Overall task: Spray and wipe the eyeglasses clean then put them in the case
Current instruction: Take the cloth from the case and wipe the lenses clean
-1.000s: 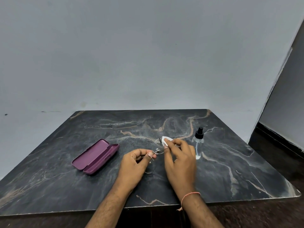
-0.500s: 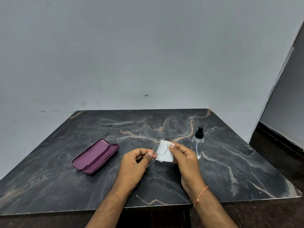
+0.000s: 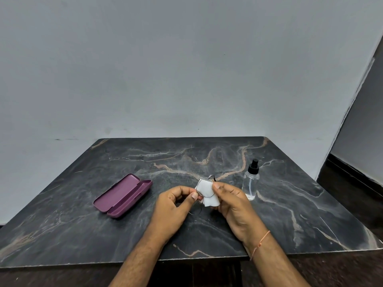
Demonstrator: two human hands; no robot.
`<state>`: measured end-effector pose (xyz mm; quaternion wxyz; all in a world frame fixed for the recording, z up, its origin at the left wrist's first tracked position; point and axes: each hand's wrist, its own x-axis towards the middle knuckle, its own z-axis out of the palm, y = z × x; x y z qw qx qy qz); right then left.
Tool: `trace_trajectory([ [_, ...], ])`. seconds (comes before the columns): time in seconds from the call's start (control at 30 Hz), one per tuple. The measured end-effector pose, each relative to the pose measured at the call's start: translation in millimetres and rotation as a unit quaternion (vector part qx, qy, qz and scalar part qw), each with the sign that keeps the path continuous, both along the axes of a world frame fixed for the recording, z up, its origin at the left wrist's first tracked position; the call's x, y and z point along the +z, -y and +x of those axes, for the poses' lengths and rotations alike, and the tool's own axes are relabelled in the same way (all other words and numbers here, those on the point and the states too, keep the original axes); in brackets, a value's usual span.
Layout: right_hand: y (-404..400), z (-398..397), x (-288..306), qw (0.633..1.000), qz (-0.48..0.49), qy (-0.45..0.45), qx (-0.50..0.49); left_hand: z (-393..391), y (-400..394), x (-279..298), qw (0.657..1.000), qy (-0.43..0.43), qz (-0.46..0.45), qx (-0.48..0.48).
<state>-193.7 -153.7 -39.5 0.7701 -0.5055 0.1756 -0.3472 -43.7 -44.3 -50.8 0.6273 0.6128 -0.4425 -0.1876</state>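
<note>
Thin wire-rimmed eyeglasses (image 3: 204, 188) held above table (image 3: 290, 204) centre. Left hand (image 3: 174, 206) grip pinching frame. Right hand (image 3: 230, 200) grip pressing white soft cloth (image 3: 208, 193) on lens. Frame likely light, fragile, bendable: hold by rim. Open purple hard case (image 3: 122, 196) toward left edge, clear spray bottle (image 3: 251, 181) toward right.

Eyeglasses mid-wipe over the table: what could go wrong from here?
1. The eyeglasses have a thin wire frame pinched by the left hand while the right hand rubs with the white cloth; hard pressure could bend it.
2. The spray bottle stands upright just beside the right hand; a stray knuckle could tip it.
</note>
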Motion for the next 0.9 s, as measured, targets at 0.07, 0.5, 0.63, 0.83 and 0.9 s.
trace_trajectory([
  [0.07, 1.4, -0.4, -0.5, 1.0, 0.016, 0.007, -0.005, 0.5, 0.1, -0.2, 1.0, 0.003, -0.004, 0.001],
  [0.5, -2.1, 1.0, 2.8, 0.999, 0.035, 0.0, -0.003, 2.9, 0.7, -3.0, 1.0, -0.005, 0.001, -0.009],
  [0.63, -0.2, 0.8, 1.3, 0.998, 0.059, 0.018, -0.009, 2.4, 0.9, -2.3, 1.0, 0.0, -0.001, -0.013],
  [0.83, -1.9, 2.3, 2.8, 1.0, 0.026, -0.015, 0.009, 2.7, 0.9, -1.7, 1.0, -0.018, -0.012, -0.007],
  [0.9, -0.7, 2.5, 2.4, 0.999, 0.019, -0.026, 0.015, 3.1, 1.1, -2.0, 1.0, -0.026, -0.012, -0.005],
])
